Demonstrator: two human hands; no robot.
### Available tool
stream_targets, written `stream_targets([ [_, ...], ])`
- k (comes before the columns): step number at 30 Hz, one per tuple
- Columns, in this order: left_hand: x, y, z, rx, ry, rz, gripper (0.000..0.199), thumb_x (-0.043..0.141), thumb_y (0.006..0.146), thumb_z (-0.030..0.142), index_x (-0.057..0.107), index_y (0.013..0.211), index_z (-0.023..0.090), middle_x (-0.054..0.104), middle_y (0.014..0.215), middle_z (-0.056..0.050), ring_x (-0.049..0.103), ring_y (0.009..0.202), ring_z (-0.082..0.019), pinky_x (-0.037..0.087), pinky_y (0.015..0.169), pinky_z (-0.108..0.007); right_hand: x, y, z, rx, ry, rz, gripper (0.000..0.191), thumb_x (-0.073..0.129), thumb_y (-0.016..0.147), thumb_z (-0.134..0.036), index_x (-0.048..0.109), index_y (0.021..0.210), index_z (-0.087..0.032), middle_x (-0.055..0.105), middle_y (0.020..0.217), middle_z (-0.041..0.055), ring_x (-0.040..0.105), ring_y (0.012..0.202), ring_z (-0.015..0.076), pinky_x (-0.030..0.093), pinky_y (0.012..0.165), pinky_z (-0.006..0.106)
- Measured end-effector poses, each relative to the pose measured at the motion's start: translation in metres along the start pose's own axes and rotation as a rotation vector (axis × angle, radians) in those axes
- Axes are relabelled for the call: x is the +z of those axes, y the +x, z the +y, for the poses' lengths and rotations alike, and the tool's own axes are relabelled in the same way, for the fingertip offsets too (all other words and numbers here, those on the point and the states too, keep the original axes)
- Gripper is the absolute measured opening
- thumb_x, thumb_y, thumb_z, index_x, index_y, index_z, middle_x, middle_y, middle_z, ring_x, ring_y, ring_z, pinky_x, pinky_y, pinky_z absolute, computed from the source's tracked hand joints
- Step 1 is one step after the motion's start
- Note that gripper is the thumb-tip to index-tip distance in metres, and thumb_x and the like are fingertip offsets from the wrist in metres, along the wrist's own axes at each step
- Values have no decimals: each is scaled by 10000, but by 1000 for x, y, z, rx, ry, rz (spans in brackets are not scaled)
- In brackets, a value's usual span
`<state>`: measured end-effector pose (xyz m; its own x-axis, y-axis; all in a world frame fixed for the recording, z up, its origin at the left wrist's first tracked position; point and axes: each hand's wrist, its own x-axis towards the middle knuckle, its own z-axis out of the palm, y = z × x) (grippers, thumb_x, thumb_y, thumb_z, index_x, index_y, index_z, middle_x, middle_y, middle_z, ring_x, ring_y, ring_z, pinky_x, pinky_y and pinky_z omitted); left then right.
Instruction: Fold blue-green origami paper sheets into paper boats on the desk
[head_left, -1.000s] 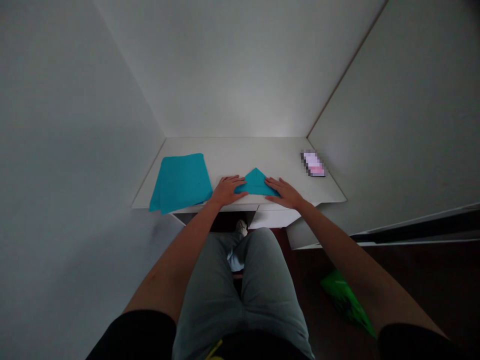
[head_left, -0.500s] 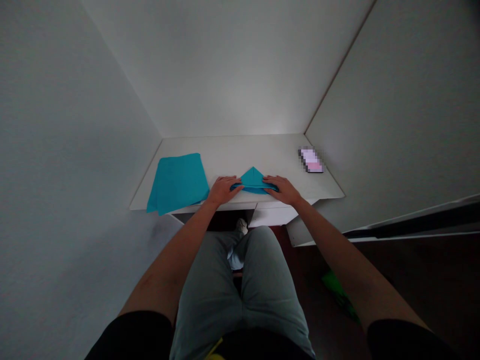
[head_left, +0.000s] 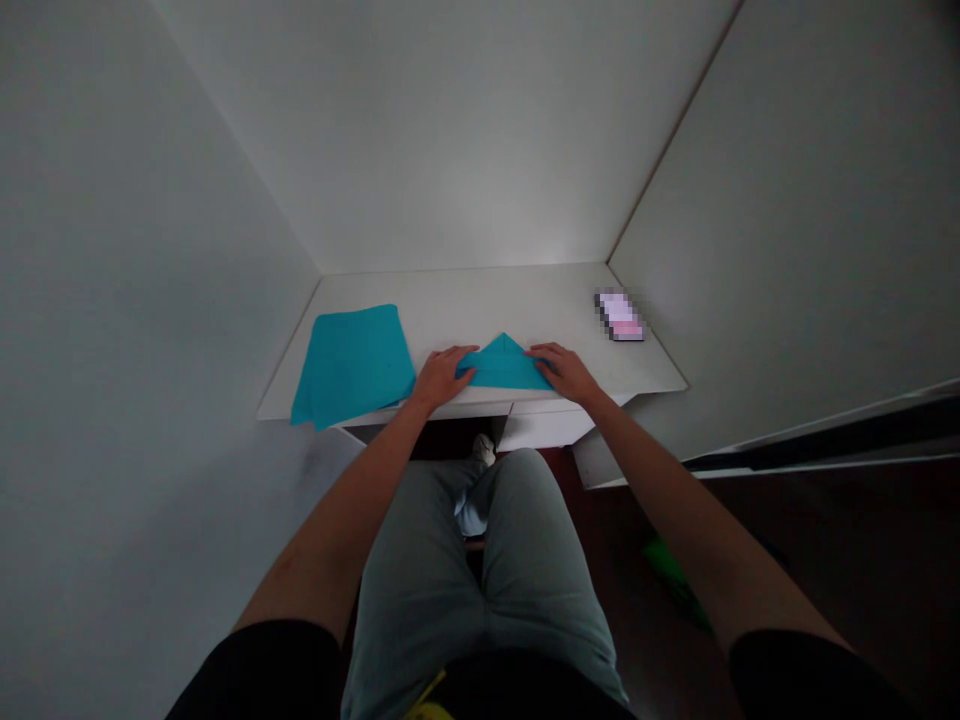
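Observation:
A sheet of blue paper (head_left: 504,371), folded with a pointed peak at the top and a long flat band below, lies on the white desk in front of me. My left hand (head_left: 445,375) grips its left end, fingers on top and thumb near the lower edge. On the opposite end, my right hand (head_left: 564,372) holds the paper the same way, thumb and fingers bent over it. The tips of the band are partly hidden under both hands.
Several larger blue sheets (head_left: 356,365) lie overlapped at the desk's left, reaching over its front edge. A phone (head_left: 621,316), pixelated, rests at the right. White walls enclose the desk (head_left: 465,300). Something green (head_left: 667,565) is on the dark floor.
The paper's lower band, raised and creased along its middle before, now lies flat and spread towards me. Both hands stay at its ends, with only slight shifts.

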<state>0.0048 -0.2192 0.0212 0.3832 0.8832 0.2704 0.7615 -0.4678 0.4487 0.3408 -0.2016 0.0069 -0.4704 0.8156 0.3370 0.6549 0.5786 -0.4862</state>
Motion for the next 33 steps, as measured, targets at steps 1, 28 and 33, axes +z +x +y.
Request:
stream_targets([
  [1, 0, 0, 0, 9, 3, 4, 476, 616, 1024, 302, 651, 1497, 261, 670, 1501, -99, 636, 1365, -282, 472, 1167, -454, 1, 0, 0, 3, -40, 1, 382, 509, 1069, -296, 774, 1343, -299, 713, 1428, 101, 684, 1285, 320, 527, 1132, 527],
  [28, 5, 5, -6, -92, 16, 59, 219, 660, 1014, 403, 724, 1083, 205, 703, 1239, -121, 591, 1215, -312, 429, 1096, -485, 3, 2, 5, 151, -94, 64, 347, 727, 893, -570, 703, 960, -230, 751, 1190, 120, 671, 1094, 327, 485, 967, 479],
  [33, 4, 7, -10, -138, -79, 98, 215, 602, 1043, 383, 721, 1008, 208, 752, 1064, -94, 641, 1056, -272, 470, 1002, -433, 0, 2, -1, 212, 79, 119, 312, 617, 964, -548, 640, 905, -243, 720, 834, 39, 645, 787, 225, 478, 754, 359],
])
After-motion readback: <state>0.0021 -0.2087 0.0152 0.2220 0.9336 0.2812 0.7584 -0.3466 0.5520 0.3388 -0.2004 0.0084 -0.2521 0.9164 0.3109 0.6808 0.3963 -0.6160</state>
